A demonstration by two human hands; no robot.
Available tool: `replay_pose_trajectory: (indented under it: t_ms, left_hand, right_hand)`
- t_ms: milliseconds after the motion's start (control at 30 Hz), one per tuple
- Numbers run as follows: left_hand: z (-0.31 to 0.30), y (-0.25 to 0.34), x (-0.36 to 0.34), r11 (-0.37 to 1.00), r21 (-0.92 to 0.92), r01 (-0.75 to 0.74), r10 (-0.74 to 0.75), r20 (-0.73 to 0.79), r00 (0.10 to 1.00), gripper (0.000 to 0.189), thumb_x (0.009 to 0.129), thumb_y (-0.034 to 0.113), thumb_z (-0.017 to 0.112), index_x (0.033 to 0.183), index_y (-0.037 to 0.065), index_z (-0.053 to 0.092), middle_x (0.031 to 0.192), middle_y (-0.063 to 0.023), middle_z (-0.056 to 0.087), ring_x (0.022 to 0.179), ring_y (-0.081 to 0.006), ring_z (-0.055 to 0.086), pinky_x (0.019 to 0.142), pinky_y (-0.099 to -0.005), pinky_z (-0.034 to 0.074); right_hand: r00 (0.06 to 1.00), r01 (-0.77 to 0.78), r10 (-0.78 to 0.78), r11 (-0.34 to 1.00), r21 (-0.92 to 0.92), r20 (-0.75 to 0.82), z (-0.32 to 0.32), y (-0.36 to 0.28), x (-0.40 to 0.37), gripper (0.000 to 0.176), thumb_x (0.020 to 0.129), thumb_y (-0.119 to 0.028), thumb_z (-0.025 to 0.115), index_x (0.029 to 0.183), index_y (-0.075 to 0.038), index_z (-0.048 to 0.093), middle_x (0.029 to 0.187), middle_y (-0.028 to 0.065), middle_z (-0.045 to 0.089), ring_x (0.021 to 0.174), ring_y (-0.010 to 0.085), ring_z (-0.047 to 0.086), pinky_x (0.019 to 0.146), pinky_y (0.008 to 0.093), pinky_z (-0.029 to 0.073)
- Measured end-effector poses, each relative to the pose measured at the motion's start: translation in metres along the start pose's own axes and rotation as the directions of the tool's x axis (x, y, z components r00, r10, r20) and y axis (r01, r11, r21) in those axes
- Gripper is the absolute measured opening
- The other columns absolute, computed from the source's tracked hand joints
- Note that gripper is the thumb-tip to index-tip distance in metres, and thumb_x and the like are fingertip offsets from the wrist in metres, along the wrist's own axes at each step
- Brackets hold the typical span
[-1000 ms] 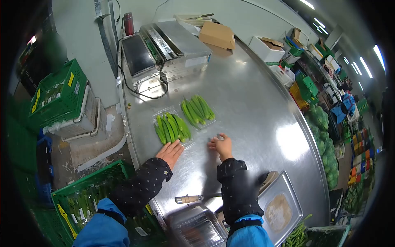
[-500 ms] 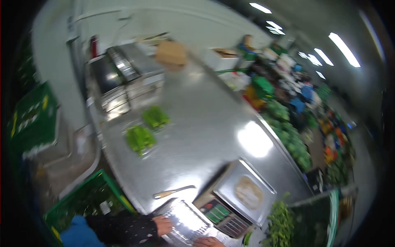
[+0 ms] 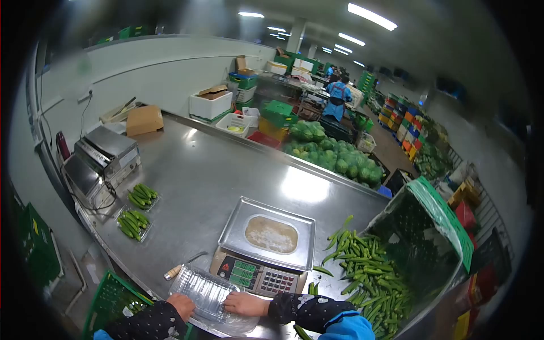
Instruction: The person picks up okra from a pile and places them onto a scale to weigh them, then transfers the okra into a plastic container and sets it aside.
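Observation:
Clear plastic trays [image 3: 205,289] lie at the table's near edge, in front of the scale [image 3: 266,243]. My left hand [image 3: 182,306] is closed on their left near edge. Across their right side rests my right hand [image 3: 246,304], its fingers curled over the rim. A wooden-handled knife [image 3: 173,272] lies just beyond the trays. Right of the scale is a heap of green okra [image 3: 371,272], spilling from a tipped green crate [image 3: 425,238]. Two packed trays of okra [image 3: 134,224] [image 3: 143,196] sit at the left of the table.
A metal wrapping machine [image 3: 102,161] and a cardboard box [image 3: 144,120] stand at the far left. Another green crate [image 3: 110,300] is below the near left edge. Round green produce [image 3: 334,156] is piled beyond the table. A person in blue [image 3: 337,99] stands farther back.
The view has swung to the right and levelled, showing the okra heap, the tipped crate and the person in blue. Both hands remain at the plastic trays.

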State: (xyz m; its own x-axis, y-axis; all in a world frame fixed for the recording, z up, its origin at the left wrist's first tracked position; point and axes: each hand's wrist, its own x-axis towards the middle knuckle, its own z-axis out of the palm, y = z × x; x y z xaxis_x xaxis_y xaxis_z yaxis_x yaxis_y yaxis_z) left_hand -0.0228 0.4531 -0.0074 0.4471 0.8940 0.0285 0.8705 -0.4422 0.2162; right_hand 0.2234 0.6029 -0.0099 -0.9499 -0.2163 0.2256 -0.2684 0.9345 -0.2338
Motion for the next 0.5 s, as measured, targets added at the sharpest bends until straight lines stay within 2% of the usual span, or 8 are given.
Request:
replay_pose_trajectory:
  t_ms: [133,167,200,267,300,367,433,500]
  left_hand:
    - [-0.006,0.013,0.007,0.999,-0.032,0.014,-0.015,-0.014,1.000,0.018,0.066,0.019,0.068,0.080,0.010,0.062,0.079,-0.0037,0.060,0.081,-0.0235,0.057,0.074,-0.0375,0.040]
    - [-0.011,0.016,0.004,0.999,-0.046,-0.026,0.024,-0.046,0.999,0.016,0.066,0.018,0.067,0.079,0.010,0.062,0.078,-0.0038,0.059,0.078,-0.0242,0.057,0.072,-0.0378,0.041]
    - [-0.025,0.023,0.007,0.998,-0.036,-0.043,0.039,-0.105,0.994,0.015,0.065,0.014,0.066,0.079,0.010,0.061,0.077,-0.0041,0.059,0.075,-0.0248,0.057,0.068,-0.0378,0.042]
    - [-0.059,0.035,0.032,0.993,-0.034,-0.111,0.100,-0.240,0.966,0.018,0.061,0.007,0.062,0.079,0.009,0.062,0.076,-0.0050,0.058,0.068,-0.0256,0.056,0.061,-0.0375,0.042]
    - [-0.078,0.037,0.055,0.987,-0.028,-0.157,0.138,-0.337,0.931,0.021,0.059,0.004,0.059,0.080,0.009,0.062,0.075,-0.0057,0.057,0.065,-0.0258,0.055,0.058,-0.0372,0.041]
    - [-0.103,0.047,0.113,0.972,0.066,-0.227,0.230,-0.481,0.846,0.027,0.057,0.003,0.058,0.082,0.007,0.063,0.074,-0.0071,0.056,0.065,-0.0254,0.054,0.058,-0.0368,0.040]
    - [-0.110,0.061,0.180,0.957,0.127,-0.262,0.287,-0.567,0.772,0.028,0.058,0.002,0.057,0.085,0.006,0.063,0.074,-0.0079,0.056,0.067,-0.0254,0.054,0.059,-0.0366,0.040]
    - [-0.090,0.057,0.242,0.945,0.132,-0.299,0.318,-0.581,0.749,0.026,0.061,0.001,0.057,0.085,0.007,0.063,0.076,-0.0078,0.057,0.069,-0.0266,0.055,0.060,-0.0370,0.040]
  right_hand:
    - [0.999,0.038,-0.039,0.996,0.076,0.009,-0.026,-0.006,0.004,0.011,0.072,-0.014,0.051,0.075,-0.004,0.054,0.080,0.0070,0.051,0.086,0.0229,0.051,0.077,0.0337,0.041]
    - [0.926,0.122,-0.109,0.992,0.014,-0.362,-0.037,-0.012,0.008,0.008,0.071,-0.013,0.051,0.071,-0.005,0.053,0.078,0.0073,0.050,0.083,0.0230,0.052,0.076,0.0346,0.042]
    - [0.975,-0.072,0.075,0.997,0.023,-0.209,-0.045,-0.018,-0.004,0.010,0.070,-0.011,0.050,0.075,-0.005,0.057,0.090,0.0089,0.056,0.092,0.0256,0.053,0.091,0.0354,0.040]
    - [0.912,-0.126,0.085,0.989,-0.077,-0.402,-0.094,-0.027,-0.021,0.008,0.064,-0.010,0.053,0.071,-0.007,0.054,0.082,0.0062,0.054,0.082,0.0258,0.054,0.086,0.0407,0.041]
    - [0.870,-0.227,0.175,0.972,-0.061,-0.461,-0.103,-0.027,-0.037,0.012,0.066,-0.012,0.054,0.076,-0.006,0.057,0.085,0.0051,0.056,0.088,0.0258,0.054,0.085,0.0412,0.041]
    - [0.670,-0.491,0.356,0.870,-0.029,-0.651,-0.127,-0.032,-0.069,0.025,0.066,-0.011,0.061,0.090,-0.004,0.060,0.097,0.0086,0.057,0.093,0.0271,0.054,0.084,0.0397,0.041]
    - [0.287,-0.825,0.505,0.562,0.058,-0.814,-0.142,-0.052,-0.103,0.038,0.064,-0.003,0.069,0.100,-0.003,0.057,0.105,0.0140,0.054,0.090,0.0275,0.055,0.075,0.0345,0.045]
    - [-0.066,-0.858,0.562,0.390,0.335,-0.824,-0.120,-0.066,-0.151,0.042,0.065,0.000,0.069,0.104,-0.004,0.055,0.109,0.0157,0.051,0.091,0.0281,0.054,0.076,0.0337,0.045]
